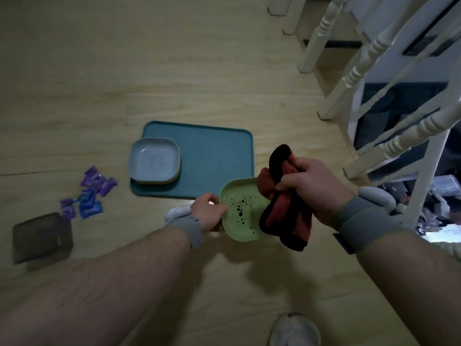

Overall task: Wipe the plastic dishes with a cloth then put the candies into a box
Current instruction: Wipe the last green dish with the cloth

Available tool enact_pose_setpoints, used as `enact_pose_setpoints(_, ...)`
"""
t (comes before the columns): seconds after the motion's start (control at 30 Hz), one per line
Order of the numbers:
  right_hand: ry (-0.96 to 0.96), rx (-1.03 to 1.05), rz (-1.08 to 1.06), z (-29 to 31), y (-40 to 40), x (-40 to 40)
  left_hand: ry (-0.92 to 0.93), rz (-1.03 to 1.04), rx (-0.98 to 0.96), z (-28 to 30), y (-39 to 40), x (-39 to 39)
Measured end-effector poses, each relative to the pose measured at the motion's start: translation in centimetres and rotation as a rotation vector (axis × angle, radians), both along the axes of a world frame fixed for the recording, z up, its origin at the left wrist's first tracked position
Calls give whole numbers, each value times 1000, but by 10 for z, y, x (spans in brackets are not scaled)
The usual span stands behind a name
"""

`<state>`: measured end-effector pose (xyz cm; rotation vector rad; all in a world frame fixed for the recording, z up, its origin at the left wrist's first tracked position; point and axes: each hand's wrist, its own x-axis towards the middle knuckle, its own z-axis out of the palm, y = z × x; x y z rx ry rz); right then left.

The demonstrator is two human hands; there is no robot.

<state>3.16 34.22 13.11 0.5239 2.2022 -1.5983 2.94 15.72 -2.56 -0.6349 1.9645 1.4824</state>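
Holding the pale green square plastic dish (239,216) by its left rim, my left hand (208,212) pinches it with the thumb on the inner face and the other fingers behind, so the dish stands tilted with its inside turned up toward me. Dark spots and small splashes speckle the middle of that inside. My right hand (311,188) has its grip curled tight round a bunched red and black cloth (282,198), which hangs down over the right edge of the green dish and covers that side of it. Both wrists carry grey bands.

Beyond the dish lies a teal rectangular plastic tray (217,156) flat on the light wooden floor (199,71). On the tray's left end sits a pale blue-grey square plastic dish (154,159), stacked on what looks like another dish with a tan rim; its left edge overhangs the tray.

To the left, well apart from the tray, a loose cluster of purple and blue wrapped candies (89,192) lies on the floor. Just beside them, nearer to me, is a dark translucent square box (42,237), open side up as far as I can tell.

White turned chair legs (354,73) stand on the right, and the toe of a pale shoe (294,330) shows at the bottom.
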Motion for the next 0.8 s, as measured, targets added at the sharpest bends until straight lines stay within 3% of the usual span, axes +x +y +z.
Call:
enact_pose_setpoints(0.33,-10,-375,201,150,-101,56,91,347,363,191,-126,73)
enact_pose_setpoints(0.53,-30,-472,294,200,-122,103,112,538,704,266,-171,128)
enact_pose_setpoints(0.8,65,-522,208,230,-163,161,259,515,977,312,-191,180)
